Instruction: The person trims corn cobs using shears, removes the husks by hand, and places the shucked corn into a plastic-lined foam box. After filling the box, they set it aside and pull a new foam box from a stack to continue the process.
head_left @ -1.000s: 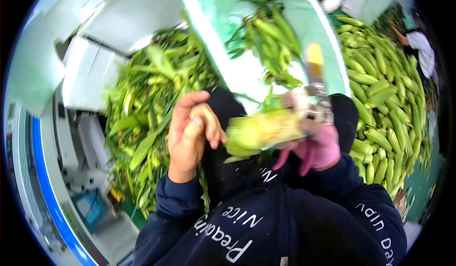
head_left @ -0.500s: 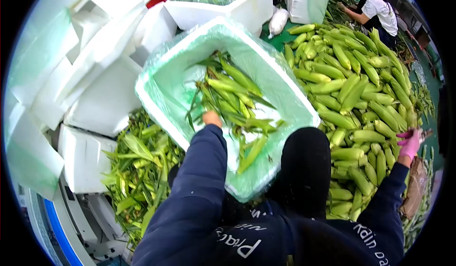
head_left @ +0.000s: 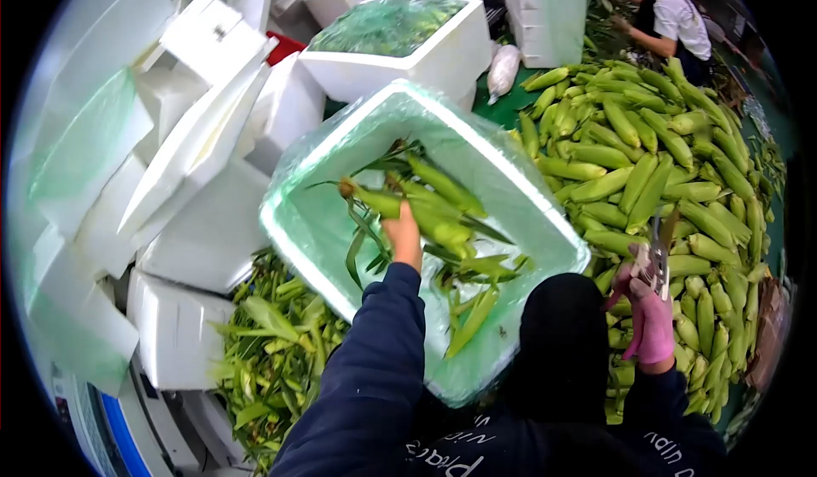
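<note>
A foam box lined with thin green plastic (head_left: pixel 534 213) holds several green corn ears with loose leaves. My bare left hand (head_left: pixel 403 237) is inside it, its fingers closed round a corn ear (head_left: pixel 438 226) whose brown silk end points left. My right hand (head_left: pixel 648 311), in a pink glove, holds a metal tool with a blade (head_left: pixel 659 260) over the edge of the large pile of corn ears (head_left: pixel 630 166). The blade points up, and the pile lies behind and beneath this hand.
Stripped husks (head_left: pixel 277 349) are heaped left of the lined box. White foam boxes (head_left: pixel 183 328) and lids lean at the left. Behind stands a filled foam box (head_left: pixel 459 43) with a plastic cover. A person in a white top (head_left: pixel 681 24) works at the upper right.
Since half a second ago, my right hand has come in from the far right edge toward my knee. My left hand now shows with a corn ear in the box. Earlier, both hands were near my lap.
</note>
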`<state>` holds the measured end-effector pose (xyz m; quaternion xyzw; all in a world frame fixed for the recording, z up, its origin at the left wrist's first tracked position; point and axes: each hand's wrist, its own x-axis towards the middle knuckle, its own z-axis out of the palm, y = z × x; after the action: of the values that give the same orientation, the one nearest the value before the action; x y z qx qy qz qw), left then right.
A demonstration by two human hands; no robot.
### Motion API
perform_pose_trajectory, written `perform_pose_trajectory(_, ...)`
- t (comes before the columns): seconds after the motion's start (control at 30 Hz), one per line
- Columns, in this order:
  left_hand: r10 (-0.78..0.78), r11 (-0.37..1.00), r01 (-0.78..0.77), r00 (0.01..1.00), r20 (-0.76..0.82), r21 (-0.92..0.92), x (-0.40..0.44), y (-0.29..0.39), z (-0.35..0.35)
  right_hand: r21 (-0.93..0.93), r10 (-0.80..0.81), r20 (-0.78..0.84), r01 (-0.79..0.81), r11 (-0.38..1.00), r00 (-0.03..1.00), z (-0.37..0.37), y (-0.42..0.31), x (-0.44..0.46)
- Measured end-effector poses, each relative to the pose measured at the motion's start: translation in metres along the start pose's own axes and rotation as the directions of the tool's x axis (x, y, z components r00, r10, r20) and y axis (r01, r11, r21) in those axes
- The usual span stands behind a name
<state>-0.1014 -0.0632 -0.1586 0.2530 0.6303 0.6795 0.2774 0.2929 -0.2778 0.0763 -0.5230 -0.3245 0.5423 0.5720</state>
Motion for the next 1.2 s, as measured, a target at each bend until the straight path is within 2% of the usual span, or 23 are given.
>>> perform_pose_trajectory(0.07, -0.270, 0.858, 0.358, 0.924, 0.270, -0.369, -0.024, 0.099, -0.003, -0.208, -0.023, 0.177, 0.060, 0.976, 0.984, 0.019, 0.002, 0.004)
perform_pose_trajectory(0.13, -0.357, 0.758, 0.589, 0.734, 0.578, -0.280, -0.056, 0.186, -0.028, -0.226, -0.075, 0.343, 0.160, 0.961, 0.936, 0.050, -0.011, 0.005)
perform_pose_trajectory(0.2, -0.135, 0.624, 0.737, 0.429, 0.893, -0.259, -0.081, 0.223, -0.064, -0.215, -0.035, 0.502, 0.164, 0.963, 0.864, 0.073, -0.018, 0.003)
perform_pose_trajectory(0.23, -0.158, 0.723, 0.652, 0.476, 0.865, -0.227, -0.104, 0.244, -0.083, -0.206, 0.015, 0.560, 0.121, 0.971, 0.828, 0.089, -0.025, -0.004)
perform_pose_trajectory(0.27, -0.183, 0.729, 0.647, 0.499, 0.847, -0.224, -0.121, 0.255, -0.101, -0.199, 0.064, 0.610, 0.074, 0.977, 0.789, 0.100, -0.030, -0.010)
perform_pose_trajectory(0.37, -0.202, 0.851, 0.504, 0.575, 0.793, -0.148, -0.164, 0.267, -0.152, -0.407, 0.185, 0.795, 0.284, 0.868, 0.577, 0.126, -0.026, -0.015)
perform_pose_trajectory(0.4, -0.210, 0.896, 0.435, 0.596, 0.775, -0.092, -0.171, 0.266, -0.167, -0.368, 0.111, 0.860, 0.454, 0.812, 0.498, 0.137, -0.014, -0.015)
perform_pose_trajectory(0.47, -0.209, 0.908, 0.411, 0.607, 0.766, -0.077, -0.188, 0.269, -0.194, -0.443, 0.265, 0.878, 0.466, 0.766, 0.399, 0.151, -0.013, -0.027)
perform_pose_trajectory(0.53, -0.249, 0.962, 0.252, 0.653, 0.716, 0.104, -0.206, 0.268, -0.221, -0.352, 0.193, 0.919, 0.498, 0.793, 0.344, 0.169, 0.004, -0.037)
perform_pose_trajectory(0.57, -0.270, 0.958, 0.260, 0.663, 0.698, 0.123, -0.219, 0.274, -0.233, -0.308, 0.168, 0.942, 0.545, 0.780, 0.292, 0.176, 0.006, -0.041)
perform_pose_trajectory(0.6, -0.215, 0.973, 0.095, 0.709, 0.672, 0.211, -0.228, 0.270, -0.245, -0.259, 0.142, 0.961, 0.589, 0.765, 0.239, 0.185, 0.009, -0.045)
perform_pose_trajectory(0.67, -0.319, 0.946, 0.180, 0.653, 0.686, 0.268, -0.240, 0.277, -0.269, -0.150, 0.069, 0.988, 0.754, 0.639, 0.138, 0.198, 0.015, -0.052)
perform_pose_trajectory(0.73, -0.323, 0.946, 0.180, 0.626, 0.710, 0.271, -0.246, 0.285, -0.290, 0.007, -0.016, 1.000, 0.739, 0.673, 0.004, 0.207, 0.022, -0.056)
perform_pose_trajectory(0.77, -0.339, 0.939, 0.196, 0.658, 0.673, 0.282, -0.253, 0.293, -0.297, -0.032, 0.084, 0.996, 0.737, 0.675, -0.035, 0.211, 0.019, -0.058)
perform_pose_trajectory(0.83, -0.445, 0.886, 0.407, 0.618, 0.648, 0.221, -0.259, 0.305, -0.317, -0.115, 0.294, 0.948, 0.731, 0.673, -0.122, 0.225, 0.007, -0.065)
perform_pose_trajectory(0.87, -0.466, 0.859, 0.484, 0.606, 0.645, 0.165, -0.264, 0.304, -0.327, -0.084, 0.313, 0.931, 0.726, 0.682, -0.187, 0.233, 0.011, -0.068)
perform_pose_trajectory(0.9, -0.414, 0.829, 0.558, 0.563, 0.715, 0.039, -0.263, 0.284, -0.341, -0.278, 0.428, 0.886, 0.535, 0.798, -0.177, 0.238, 0.013, -0.077)
perform_pose_trajectory(0.93, -0.291, 0.863, 0.504, 0.501, 0.815, -0.002, -0.256, 0.273, -0.349, -0.463, 0.536, 0.820, 0.319, 0.827, -0.199, 0.245, 0.013, -0.086)
perform_pose_trajectory(1.0, -0.237, 0.880, 0.448, 0.700, 0.673, -0.156, -0.267, 0.268, -0.360, -0.619, 0.644, 0.756, 0.189, 0.762, -0.119, 0.260, 0.002, -0.108)
perform_pose_trajectory(1.07, -0.057, 0.896, 0.256, 0.877, 0.476, -0.364, -0.258, 0.247, -0.381, -0.469, 0.472, 0.881, -0.083, 0.879, 0.028, 0.262, 0.041, -0.119)
perform_pose_trajectory(1.1, -0.065, 0.824, 0.186, 0.969, 0.237, -0.536, -0.255, 0.246, -0.387, -0.473, 0.478, 0.877, -0.095, 0.876, 0.050, 0.265, 0.052, -0.123)
perform_pose_trajectory(1.13, -0.104, 0.733, 0.068, 0.995, -0.013, -0.676, -0.250, 0.245, -0.393, -0.473, 0.479, 0.877, -0.127, 0.872, 0.019, 0.264, 0.056, -0.131)
perform_pose_trajectory(1.2, -0.114, 0.566, -0.145, 0.961, -0.252, -0.811, -0.235, 0.246, -0.422, -0.441, 0.443, 0.896, -0.072, 0.895, 0.027, 0.254, 0.079, -0.152)
